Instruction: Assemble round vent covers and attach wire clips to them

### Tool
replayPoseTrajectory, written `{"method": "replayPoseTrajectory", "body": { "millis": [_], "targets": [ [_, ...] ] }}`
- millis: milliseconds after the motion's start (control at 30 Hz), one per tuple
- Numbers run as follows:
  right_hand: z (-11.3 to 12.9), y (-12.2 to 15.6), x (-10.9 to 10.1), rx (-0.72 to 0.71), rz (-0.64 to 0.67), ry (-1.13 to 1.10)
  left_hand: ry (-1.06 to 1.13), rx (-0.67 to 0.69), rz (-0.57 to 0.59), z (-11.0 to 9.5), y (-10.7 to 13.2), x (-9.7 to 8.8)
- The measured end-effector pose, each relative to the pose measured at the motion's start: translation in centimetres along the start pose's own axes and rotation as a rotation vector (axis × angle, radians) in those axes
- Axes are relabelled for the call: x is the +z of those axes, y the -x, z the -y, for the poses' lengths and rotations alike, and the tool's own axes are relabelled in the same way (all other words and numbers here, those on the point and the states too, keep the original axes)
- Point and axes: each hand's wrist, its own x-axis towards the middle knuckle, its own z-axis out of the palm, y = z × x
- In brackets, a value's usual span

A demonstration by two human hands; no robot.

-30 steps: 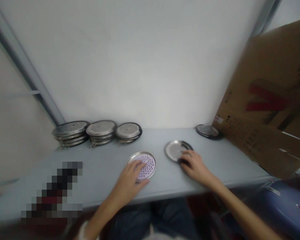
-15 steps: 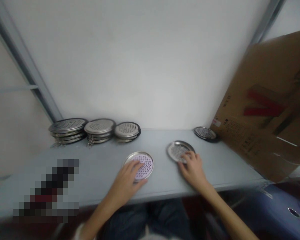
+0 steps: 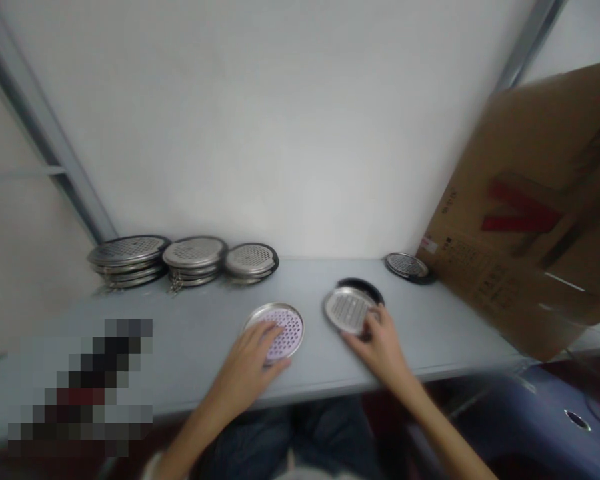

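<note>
Tabletop, perforated disc under left hand

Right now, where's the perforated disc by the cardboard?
In the head view, the perforated disc sits at the back right of the grey table, just left of the leaning cardboard sheet.

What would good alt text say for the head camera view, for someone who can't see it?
Two bare hands work at a grey table: the left hand rests on a round perforated metal disc, while the right hand tilts a second perforated metal disc above a black ring. Stacks of similar discs stand along the wall.
</note>
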Motion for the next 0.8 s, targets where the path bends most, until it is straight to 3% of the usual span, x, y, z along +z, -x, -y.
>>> {"method": "replayPoseTrajectory", "body": {
  "millis": [300, 567, 800],
  "targets": [
    [1.1, 0.3, -1.1, -0.165, 0.075, -0.009, 0.008, -0.011, 0.017, -0.1, 0.1, -0.1],
    [3.6, 1.0, -3.1, -0.386, 0.093, -0.193, 0.009, -0.026, 0.026, -0.7, 0.1, -0.6],
    [6.5, 3.0, -6.7, -0.408, 0.304, -0.266, 0.014, -0.074, 0.033, -1.8, 0.0, -1.4]
  ]
}}
